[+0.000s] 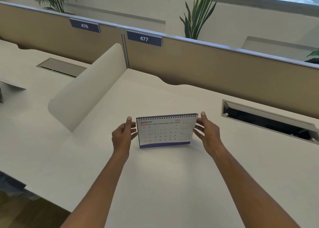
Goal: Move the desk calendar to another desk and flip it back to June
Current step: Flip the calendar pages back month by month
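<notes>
A spiral-bound desk calendar [166,132] stands upright on the white desk [172,176] under the sign 477. Its front page reads AUGUST 2026, with a blue strip along the bottom. My left hand [123,136] is at the calendar's left edge, thumb up by the top corner and fingers touching the side. My right hand [208,132] holds the right edge, thumb by the top right corner and fingers against the page. The calendar's base rests on the desk or just above it; I cannot tell which.
A curved white divider [86,93] separates this desk from the left desk marked 476. An open cable tray [267,122] is set into the desk at the right. Tan partition panels [207,65] run along the back, with plants behind them.
</notes>
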Demonstrator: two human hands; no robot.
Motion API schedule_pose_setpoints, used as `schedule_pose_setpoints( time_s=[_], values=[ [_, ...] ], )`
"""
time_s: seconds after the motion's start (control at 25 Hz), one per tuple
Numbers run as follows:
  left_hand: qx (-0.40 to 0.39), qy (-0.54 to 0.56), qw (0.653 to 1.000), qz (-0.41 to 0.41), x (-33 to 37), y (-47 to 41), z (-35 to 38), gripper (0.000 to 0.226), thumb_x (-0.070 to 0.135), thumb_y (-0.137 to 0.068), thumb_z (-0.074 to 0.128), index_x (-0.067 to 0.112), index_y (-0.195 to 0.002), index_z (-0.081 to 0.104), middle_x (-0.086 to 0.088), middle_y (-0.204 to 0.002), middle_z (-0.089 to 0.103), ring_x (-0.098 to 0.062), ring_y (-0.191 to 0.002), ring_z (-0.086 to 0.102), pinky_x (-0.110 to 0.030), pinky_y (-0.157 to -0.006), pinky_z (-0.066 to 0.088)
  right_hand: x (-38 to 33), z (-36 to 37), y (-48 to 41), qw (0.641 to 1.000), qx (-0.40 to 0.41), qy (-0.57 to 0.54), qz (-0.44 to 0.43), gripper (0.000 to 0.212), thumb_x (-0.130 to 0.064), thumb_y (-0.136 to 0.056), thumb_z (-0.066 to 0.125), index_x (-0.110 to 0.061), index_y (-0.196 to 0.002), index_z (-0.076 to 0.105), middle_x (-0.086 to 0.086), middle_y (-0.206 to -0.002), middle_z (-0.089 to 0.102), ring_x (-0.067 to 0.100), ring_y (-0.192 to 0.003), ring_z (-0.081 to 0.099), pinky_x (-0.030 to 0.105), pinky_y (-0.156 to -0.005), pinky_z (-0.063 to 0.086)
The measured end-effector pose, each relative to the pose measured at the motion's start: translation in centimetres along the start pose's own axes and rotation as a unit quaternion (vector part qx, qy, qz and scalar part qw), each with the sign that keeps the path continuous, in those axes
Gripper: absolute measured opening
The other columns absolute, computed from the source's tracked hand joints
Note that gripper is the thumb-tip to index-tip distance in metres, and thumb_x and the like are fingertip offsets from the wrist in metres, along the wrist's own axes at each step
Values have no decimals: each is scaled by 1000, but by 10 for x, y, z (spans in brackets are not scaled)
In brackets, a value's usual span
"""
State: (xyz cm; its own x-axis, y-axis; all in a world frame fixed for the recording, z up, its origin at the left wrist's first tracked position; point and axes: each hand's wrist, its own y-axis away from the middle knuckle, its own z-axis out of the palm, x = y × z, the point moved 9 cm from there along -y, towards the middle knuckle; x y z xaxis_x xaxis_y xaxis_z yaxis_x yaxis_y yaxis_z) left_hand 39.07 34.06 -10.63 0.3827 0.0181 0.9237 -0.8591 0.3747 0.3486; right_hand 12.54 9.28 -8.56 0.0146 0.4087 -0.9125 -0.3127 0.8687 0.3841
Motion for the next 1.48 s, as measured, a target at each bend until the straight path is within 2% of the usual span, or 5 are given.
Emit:
schedule_pose_setpoints(
  time_s=[0.2, 0.4, 0.76, 0.96, 1.48],
  values=[
    [16, -38, 999, -35, -44, 13, -21, 8, 14, -96, 71, 15, -91, 77, -8, -96, 77, -21, -89, 71, -50, -103, 58, 50, -27, 3, 996, 58, 10, 61, 8, -9, -99, 62, -7, -96, 70, 19, -119, 70, 31, -109, 68, 39, -98, 56],
    [2, -92, 995, -37, -70, 26, -29, 14, 9, -88, 77, 22, -92, 80, -11, -102, 80, -33, -107, 74, -52, -106, 55, 81, -32, 17, 996, 42, 20, 76, 13, 10, -92, 63, 1, -97, 71, 26, -119, 69, 32, -106, 68, 40, -104, 53],
    [6, -149, 989, -14, -63, 33, -21, 24, 13, -83, 83, 32, -94, 75, 15, -96, 78, -15, -96, 76, -25, -77, 52, 83, -27, 27, 994, 25, -57, 87, 22, 8, -88, 70, 9, -109, 65, 24, -107, 71, 35, -98, 69, 45, -101, 54],
    [5, -100, 995, -21, -67, 32, -22, 24, 15, -78, 91, 19, -98, 77, -3, -98, 81, -21, -88, 77, -34, -87, 59, 83, -24, 33, 991, 6, -98, 95, 14, 5, -87, 73, 3, -100, 67, 23, -104, 73, 32, -87, 72, 41, -90, 61],
    [-5, 37, 997, -67, -75, 39, -29, 24, -3, -74, 89, 0, -94, 77, -16, -89, 83, -22, -79, 80, -27, -72, 65, 83, -32, 34, 993, 13, -80, 85, 21, 0, -85, 77, 0, -104, 68, 22, -103, 74, 32, -87, 72, 38, -82, 63]
  ],
)
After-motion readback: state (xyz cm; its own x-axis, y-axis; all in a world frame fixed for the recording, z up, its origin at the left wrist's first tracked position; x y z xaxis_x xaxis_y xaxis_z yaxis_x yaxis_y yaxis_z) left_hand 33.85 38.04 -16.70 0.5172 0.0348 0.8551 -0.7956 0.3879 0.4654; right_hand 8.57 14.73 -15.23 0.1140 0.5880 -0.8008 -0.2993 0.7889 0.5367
